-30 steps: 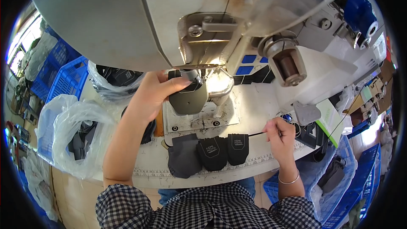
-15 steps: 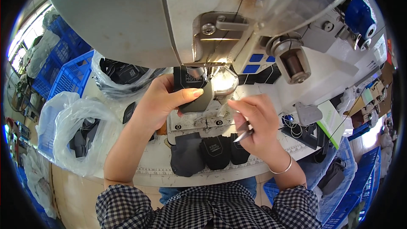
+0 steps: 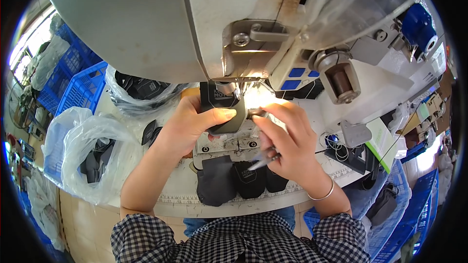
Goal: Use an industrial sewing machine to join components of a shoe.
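Observation:
My left hand [image 3: 187, 122] grips a black fabric piece [image 3: 217, 98] with pale print and a grey-green folded part, its thumb pressing on top. The piece lies beneath the head of a sewing machine [image 3: 234, 48], beside the brightly lit needle area. At its right edge, the thumb and forefinger of my right hand [image 3: 290, 139] pinch close to a small dark bit that glare makes hard to identify. A slim pointed metal tool [image 3: 264, 159] is tucked in the curled lower fingers of the same hand. Several black fabric pieces [image 3: 216, 180] lie along the table's near edge.
Plastic bags [image 3: 80, 165] of dark pieces stand at the left, near a blue crate [image 3: 80, 87]. The thread spool [image 3: 341, 80] hangs at the machine's right. A cable and dark flat device [image 3: 343, 156] lie farther right; blue crates [image 3: 419, 204] stand beyond the table.
My right hand has moved left and up to the fabric's edge, its fingertips now near the needle area. The pointed tool has shifted left with it. My left hand keeps its grip.

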Demonstrator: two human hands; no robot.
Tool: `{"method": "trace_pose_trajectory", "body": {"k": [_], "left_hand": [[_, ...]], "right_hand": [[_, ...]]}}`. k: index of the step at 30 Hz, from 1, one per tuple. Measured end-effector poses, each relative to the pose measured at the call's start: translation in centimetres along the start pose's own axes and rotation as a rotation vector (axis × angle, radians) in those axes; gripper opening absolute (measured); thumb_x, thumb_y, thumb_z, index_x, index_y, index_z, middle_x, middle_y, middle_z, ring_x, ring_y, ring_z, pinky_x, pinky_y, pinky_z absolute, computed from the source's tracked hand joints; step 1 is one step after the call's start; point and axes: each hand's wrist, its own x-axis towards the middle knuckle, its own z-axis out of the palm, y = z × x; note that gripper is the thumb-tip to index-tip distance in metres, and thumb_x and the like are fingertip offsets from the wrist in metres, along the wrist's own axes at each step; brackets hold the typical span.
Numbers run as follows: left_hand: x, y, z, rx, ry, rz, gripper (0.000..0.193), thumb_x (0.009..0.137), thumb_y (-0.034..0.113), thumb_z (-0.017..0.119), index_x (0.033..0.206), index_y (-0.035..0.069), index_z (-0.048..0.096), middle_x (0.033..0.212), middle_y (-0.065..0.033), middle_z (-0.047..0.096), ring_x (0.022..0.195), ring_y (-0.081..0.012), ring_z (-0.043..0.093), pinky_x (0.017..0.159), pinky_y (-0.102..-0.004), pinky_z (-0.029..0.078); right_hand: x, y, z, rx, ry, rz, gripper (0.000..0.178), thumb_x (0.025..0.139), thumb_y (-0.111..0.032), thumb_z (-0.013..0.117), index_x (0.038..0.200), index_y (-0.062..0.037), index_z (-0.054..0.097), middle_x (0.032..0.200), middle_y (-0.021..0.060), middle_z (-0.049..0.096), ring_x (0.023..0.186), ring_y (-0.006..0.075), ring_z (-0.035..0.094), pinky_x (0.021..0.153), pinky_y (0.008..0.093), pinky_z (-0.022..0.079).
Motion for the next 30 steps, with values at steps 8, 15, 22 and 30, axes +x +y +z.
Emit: {"method": "trace_pose_trajectory", "body": {"k": [8, 15, 22, 30], "left_hand": [[1.0, 0.5, -0.1, -0.062, -0.021, 0.011, 0.014, 0.073, 0.009, 0.06, 0.085, 0.001, 0.058, 0.07, -0.0036, 0.058, 0.053, -0.0069, 0.05, 0.043, -0.0211, 0.036], [1.7, 0.5, -0.3, -0.074, 0.015, 0.035, 0.013, 0.073, 0.007, 0.058, 0.085, 0.001, 0.058, 0.071, -0.0037, 0.058, 0.052, -0.0076, 0.049, 0.042, -0.0224, 0.035], [2.0, 0.6, -0.4, -0.091, 0.037, 0.023, 0.013, 0.075, 0.011, 0.06, 0.084, 0.0, 0.059, 0.072, -0.0027, 0.057, 0.054, -0.0062, 0.047, 0.042, -0.0199, 0.034], [1.0, 0.7, 0.4, -0.018, 0.039, 0.071, 0.008, 0.074, 0.008, 0.058, 0.079, 0.002, 0.057, 0.064, -0.0011, 0.052, 0.049, -0.0064, 0.044, 0.042, -0.0194, 0.033]], "right_hand": [[-4.0, 1.3, 1.2, -0.013, 0.169, 0.151, 0.05, 0.041, 0.004, 0.06, 0.09, -0.0039, 0.058, 0.101, 0.0108, 0.054, 0.086, 0.0301, 0.054, 0.062, 0.0316, 0.047], [-4.0, 1.3, 1.5, -0.006, 0.149, 0.159, 0.049, 0.041, 0.006, 0.06, 0.09, -0.0035, 0.058, 0.101, 0.0114, 0.054, 0.086, 0.03, 0.054, 0.057, 0.0303, 0.048], [-4.3, 1.4, 1.7, 0.025, 0.131, 0.178, 0.052, 0.04, 0.009, 0.058, 0.09, -0.0039, 0.057, 0.101, 0.0106, 0.053, 0.084, 0.0294, 0.053, 0.053, 0.0286, 0.047], [-4.6, 1.3, 1.9, 0.064, 0.09, 0.24, 0.049, 0.041, 0.008, 0.058, 0.089, -0.0042, 0.058, 0.099, 0.01, 0.053, 0.082, 0.0288, 0.053, 0.054, 0.0302, 0.046]]}}
